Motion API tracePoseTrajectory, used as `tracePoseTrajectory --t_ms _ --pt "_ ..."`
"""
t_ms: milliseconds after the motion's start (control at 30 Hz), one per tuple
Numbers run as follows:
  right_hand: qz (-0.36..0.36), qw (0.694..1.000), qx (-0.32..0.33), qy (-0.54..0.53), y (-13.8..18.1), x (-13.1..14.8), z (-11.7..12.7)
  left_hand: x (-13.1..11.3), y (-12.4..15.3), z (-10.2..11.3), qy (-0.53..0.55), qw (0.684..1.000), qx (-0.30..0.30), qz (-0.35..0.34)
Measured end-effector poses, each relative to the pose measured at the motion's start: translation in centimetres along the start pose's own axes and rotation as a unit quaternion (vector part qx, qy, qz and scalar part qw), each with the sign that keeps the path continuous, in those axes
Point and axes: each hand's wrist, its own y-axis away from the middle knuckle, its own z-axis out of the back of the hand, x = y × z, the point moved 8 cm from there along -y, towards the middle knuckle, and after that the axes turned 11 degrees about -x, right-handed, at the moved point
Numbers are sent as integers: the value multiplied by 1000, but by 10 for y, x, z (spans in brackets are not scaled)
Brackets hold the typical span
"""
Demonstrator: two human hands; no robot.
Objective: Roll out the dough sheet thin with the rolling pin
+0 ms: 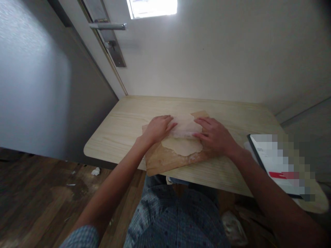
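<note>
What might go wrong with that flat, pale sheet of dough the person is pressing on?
The dough sheet could stick or tear under the whitish roller, which lies across it between the left hand and right hand. Also, the tan wooden board seems to jut slightly past the front edge of the pale wood-grain table, so a hard push might shift it.

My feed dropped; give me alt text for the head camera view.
A person's left hand and right hand rest at either end of a whitish cylinder lying across a thin, pale, dough-like sheet. Beneath is a brown wooden board on a pale wood-grain table; a dark-edged, tablet-like object, partly pixelated, lies at the right.
</note>
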Motion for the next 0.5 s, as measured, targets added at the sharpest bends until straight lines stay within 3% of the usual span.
tracePoseTrajectory --t_ms 133,300,500 --pt "-31 998 27 40 -15 3 -18 11 -11 -17 -23 997 19 72" --pt "-140 986 57 77 -21 -14 -36 33 -15 -32 -23 987 12 160" --pt "-162 980 92 69 -19 -16 -40 44 -10 -39 -24 974 38 221"
